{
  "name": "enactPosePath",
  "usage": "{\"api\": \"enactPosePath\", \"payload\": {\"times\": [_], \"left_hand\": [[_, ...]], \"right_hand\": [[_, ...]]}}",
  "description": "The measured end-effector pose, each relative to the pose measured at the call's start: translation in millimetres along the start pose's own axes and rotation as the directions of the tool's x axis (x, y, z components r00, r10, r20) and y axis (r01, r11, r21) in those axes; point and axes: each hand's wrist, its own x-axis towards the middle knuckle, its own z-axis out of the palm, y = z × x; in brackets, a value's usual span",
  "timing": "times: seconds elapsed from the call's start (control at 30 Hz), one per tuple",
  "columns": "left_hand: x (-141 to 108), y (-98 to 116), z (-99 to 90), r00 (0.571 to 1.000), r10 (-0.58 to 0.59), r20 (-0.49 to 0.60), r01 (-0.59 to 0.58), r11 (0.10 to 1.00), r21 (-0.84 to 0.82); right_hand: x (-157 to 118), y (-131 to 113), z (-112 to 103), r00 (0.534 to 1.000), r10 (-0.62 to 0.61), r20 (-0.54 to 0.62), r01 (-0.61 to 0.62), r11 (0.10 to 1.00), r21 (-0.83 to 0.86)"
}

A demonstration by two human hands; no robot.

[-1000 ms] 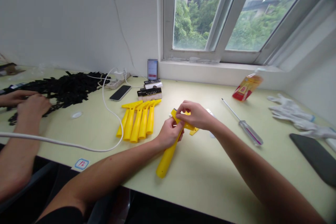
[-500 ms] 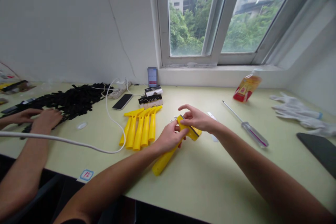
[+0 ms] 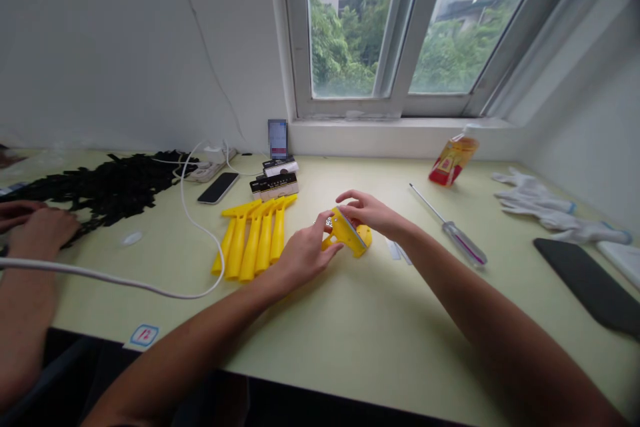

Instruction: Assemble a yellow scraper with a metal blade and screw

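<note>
My left hand (image 3: 309,252) is closed round the handle side of a yellow scraper (image 3: 349,235), whose handle is mostly hidden by the hand. The fingers of my right hand (image 3: 369,211) touch the upper edge of its head, along a grey metal strip. Small silvery screws (image 3: 329,221) lie just behind my left hand. Several yellow scrapers (image 3: 250,243) rest side by side to the left. White strips (image 3: 395,250) lie by my right wrist, and a screwdriver (image 3: 463,240) with a clear handle is further right.
Black boxes (image 3: 275,187), a phone (image 3: 219,188) and a white cable (image 3: 185,203) are at the back left. Another person's hands (image 3: 43,223) are beside a black pile (image 3: 105,190) at far left. Right: a red-yellow pouch (image 3: 453,160), gloves (image 3: 540,203), a dark board (image 3: 585,283).
The scraper has been turned, so its handle no longer points toward the front edge and its head's flat side shows. The view has shifted slightly right.
</note>
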Motion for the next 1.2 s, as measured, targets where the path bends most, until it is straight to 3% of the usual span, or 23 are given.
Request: {"api": "enactPosePath", "payload": {"times": [0.1, 0.17, 0.23, 0.43, 0.73, 1.2], "left_hand": [[-1, 1, -6.2, 1.0, 0.025, 0.005, -0.025, 0.99, 0.139], [-2, 1, -11.0, 0.999, 0.031, -0.007, -0.029, 0.977, 0.212], [-2, 2, -15.8, 0.999, 0.022, -0.033, -0.011, 0.96, 0.281], [-1, 2, -26.9, 0.996, -0.02, -0.088, 0.061, 0.869, 0.49], [0, -2, -23.4, 0.991, 0.048, -0.126, 0.005, 0.921, 0.389], [-3, 3, -23.2, 0.981, 0.142, -0.129, -0.087, 0.928, 0.362]], "right_hand": [[4, 1, -5, 1.0, -0.003, -0.031, 0.001, 0.998, -0.06], [6, 5, -9, 0.995, -0.071, -0.072, 0.047, 0.955, -0.292], [9, 11, -10, 0.984, -0.154, -0.093, 0.084, 0.851, -0.519], [11, 20, 2, 0.969, -0.238, 0.061, 0.205, 0.644, -0.737], [12, 25, 25, 0.957, -0.251, 0.147, 0.244, 0.415, -0.876], [6, 15, 28, 0.965, -0.203, 0.167, 0.234, 0.375, -0.897]]}}
